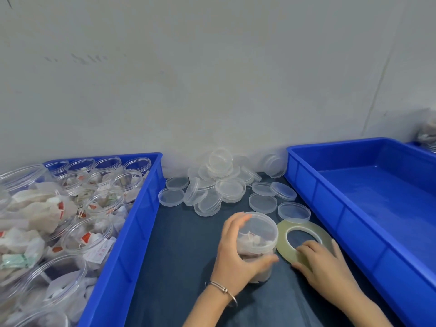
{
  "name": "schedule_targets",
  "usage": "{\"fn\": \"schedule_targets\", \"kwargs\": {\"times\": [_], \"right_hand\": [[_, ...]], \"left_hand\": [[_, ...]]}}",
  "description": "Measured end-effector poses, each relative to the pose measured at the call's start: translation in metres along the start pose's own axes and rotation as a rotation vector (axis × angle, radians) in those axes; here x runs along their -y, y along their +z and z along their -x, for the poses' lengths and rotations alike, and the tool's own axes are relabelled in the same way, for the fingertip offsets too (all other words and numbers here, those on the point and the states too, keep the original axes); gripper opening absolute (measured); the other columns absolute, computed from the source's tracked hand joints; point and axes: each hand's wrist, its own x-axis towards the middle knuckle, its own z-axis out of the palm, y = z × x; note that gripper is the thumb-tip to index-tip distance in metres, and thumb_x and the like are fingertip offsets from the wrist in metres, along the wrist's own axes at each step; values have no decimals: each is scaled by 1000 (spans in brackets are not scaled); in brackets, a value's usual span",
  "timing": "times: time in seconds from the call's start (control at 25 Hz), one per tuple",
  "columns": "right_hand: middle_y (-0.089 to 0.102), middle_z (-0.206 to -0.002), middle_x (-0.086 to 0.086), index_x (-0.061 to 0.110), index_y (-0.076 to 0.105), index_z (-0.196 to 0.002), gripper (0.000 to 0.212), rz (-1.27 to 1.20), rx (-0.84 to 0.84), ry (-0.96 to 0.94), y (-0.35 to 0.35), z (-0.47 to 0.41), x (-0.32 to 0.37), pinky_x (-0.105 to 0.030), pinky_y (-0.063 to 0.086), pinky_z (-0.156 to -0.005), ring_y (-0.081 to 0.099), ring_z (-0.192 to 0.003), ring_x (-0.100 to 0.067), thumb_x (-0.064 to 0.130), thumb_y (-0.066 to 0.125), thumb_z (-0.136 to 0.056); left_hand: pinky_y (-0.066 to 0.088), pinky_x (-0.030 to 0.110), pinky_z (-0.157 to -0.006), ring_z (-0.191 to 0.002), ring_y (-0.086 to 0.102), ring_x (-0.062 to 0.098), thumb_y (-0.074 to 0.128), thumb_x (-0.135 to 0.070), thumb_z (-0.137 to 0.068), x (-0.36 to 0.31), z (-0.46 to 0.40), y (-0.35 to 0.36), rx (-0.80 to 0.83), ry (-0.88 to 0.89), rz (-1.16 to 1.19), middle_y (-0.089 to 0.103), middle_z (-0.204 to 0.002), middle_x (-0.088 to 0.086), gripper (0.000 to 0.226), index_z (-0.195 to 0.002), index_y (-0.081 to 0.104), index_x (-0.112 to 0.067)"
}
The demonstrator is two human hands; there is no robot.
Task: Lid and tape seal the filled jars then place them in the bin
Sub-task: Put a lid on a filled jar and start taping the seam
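While the left hand [238, 253] grips the lidded jar [258, 241] from its left side, fingers curled over the lid rim and thumb across the near wall, the right hand [323, 267] rests on the near edge of the tape roll [304, 241], its fingers bent over the ring; whether they pinch a free tape end cannot be determined. The jar stands upright on the dark mat [179, 256] near the bench's near edge, axis vertical, filled with pale sachets. The tape roll lies flat just to the right of the jar, touching or nearly touching its base, so the right hand is the nearer one for drawing tape across to the lid seam. Beyond the jar, loose clear lids [219, 182] are heaped toward the far edge against the wall. The empty blue bin [313, 185] runs along the right edge, nearer the right hand; the supply bin [141, 208] of open filled jars [94, 234] sits along the left edge. Red tags show on sachets inside those jars, but no writing is legible
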Motion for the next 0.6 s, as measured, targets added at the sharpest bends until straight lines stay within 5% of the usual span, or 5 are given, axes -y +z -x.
{"fn": "schedule_targets", "kwargs": {"times": [0.08, 0.16, 0.28, 0.4, 0.6], "right_hand": [[54, -114, 19, 31, 50, -120, 37, -225, -82, -10, -10, -2, 9, -39, 20, -116, 50, -109, 1, 54, 36, -95], [63, -84, 15, 24, 57, -100, 31, -703, -122, 44, -32, 0, 20, -28, 48, -87, 58, -77, -1, 51, 43, -91], [51, -59, 9, 12, 55, -83, 40, -1261, -185, 67, -64, 12, 38, -23, 44, -60, 45, -53, -8, 51, 45, -85], [46, -63, 13, 19, 54, -89, 31, -1301, -167, -116, -80, 29, 58, -17, 41, -60, 42, -59, -4, 48, 45, -84], [57, -87, 26, 39, 40, -107, 13, -1015, -153, -240, -81, 44, 77, -14, 37, -65, 54, -77, 0, 40, 37, -95]], "left_hand": [[40, 32, -106, -124, 47, 5, 85, -36, -58, -3, -4, -6, -40, 11, -35, 48, -131, -13, 67, -117, 54, -32], [35, 33, -110, -127, 42, 1, 88, -25, -60, -1, -8, -14, -24, -10, -47, 45, -134, -13, 69, -119, 52, -29], [23, 24, -116, -136, 18, -11, 86, -38, -63, -11, -11, -26, 42, -62, -169, 18, -149, -23, 84, -129, 34, -46], [11, 31, -118, -142, 6, -7, 53, -69, -78, -34, -14, -28, 62, 85, -274, 7, -154, -26, 71, -138, 18, -49], [5, 24, -119, -139, 9, -14, 28, -58, -95, -57, -9, -19, 155, 142, -313, 15, -151, -25, 54, -142, 12, -37]]}}
